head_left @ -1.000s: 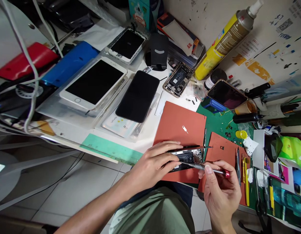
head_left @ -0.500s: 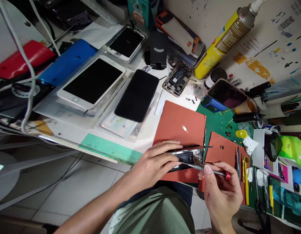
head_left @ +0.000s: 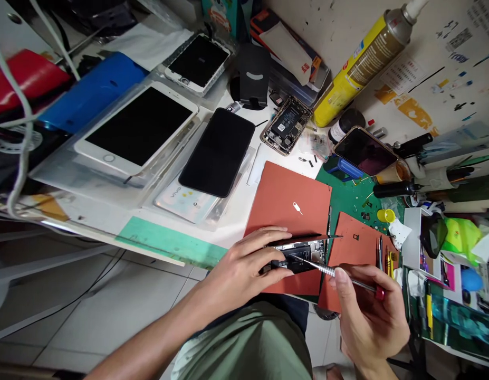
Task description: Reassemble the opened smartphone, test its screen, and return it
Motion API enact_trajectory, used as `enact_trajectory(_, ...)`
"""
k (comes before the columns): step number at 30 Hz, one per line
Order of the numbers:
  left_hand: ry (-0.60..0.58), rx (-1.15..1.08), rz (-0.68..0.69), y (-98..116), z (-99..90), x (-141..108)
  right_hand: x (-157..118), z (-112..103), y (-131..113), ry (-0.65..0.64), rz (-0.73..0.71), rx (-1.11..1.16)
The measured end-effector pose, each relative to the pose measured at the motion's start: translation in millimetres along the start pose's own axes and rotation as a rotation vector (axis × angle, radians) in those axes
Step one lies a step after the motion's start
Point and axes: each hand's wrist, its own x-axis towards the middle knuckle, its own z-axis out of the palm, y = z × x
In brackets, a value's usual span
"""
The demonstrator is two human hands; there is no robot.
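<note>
An opened phone (head_left: 306, 263) lies on a reddish-brown mat (head_left: 291, 195), its battery and inner parts showing. Its screen panel (head_left: 307, 238) is tipped up along the far side and seen nearly edge-on. My left hand (head_left: 254, 259) grips the phone's left end, fingers at the raised panel and thumb at the near edge. In my right hand (head_left: 366, 303) is a slim metal screwdriver (head_left: 327, 269) with a red end, held between thumb and fingers. The screwdriver's tip points left, over the phone's battery area; whether it touches cannot be told.
A SIM eject pin (head_left: 297, 208) rests on the mat. A second mat (head_left: 358, 240) carries a small SIM tray (head_left: 355, 237) and several tools. Leftward lie a black phone (head_left: 218, 152) and a white phone (head_left: 137, 126). A yellow spray can (head_left: 361, 63) stands behind.
The screwdriver's tip has moved from beside my left fingers to over the battery area. My right hand has shifted slightly right and down. The left hand still grips the phone; the view has shifted slightly.
</note>
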Motion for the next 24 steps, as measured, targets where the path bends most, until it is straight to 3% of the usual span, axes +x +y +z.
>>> enact_trajectory(5, 0.007, 0.053, -0.009, 0.6, 1.0, -2.5, 5.0, -3.3, 10.1, -0.136, -0.259, -0.252)
enact_trajectory(9, -0.004, 0.043, -0.029, -0.2, 0.9, -5.0, 9.6, -1.1, 9.0, -0.217, -0.358, -0.319)
enact_trajectory(24, -0.022, 0.043, -0.037, -1.9, -0.1, -6.5, 7.2, 4.6, 8.4, -0.203, -0.327, -0.344)
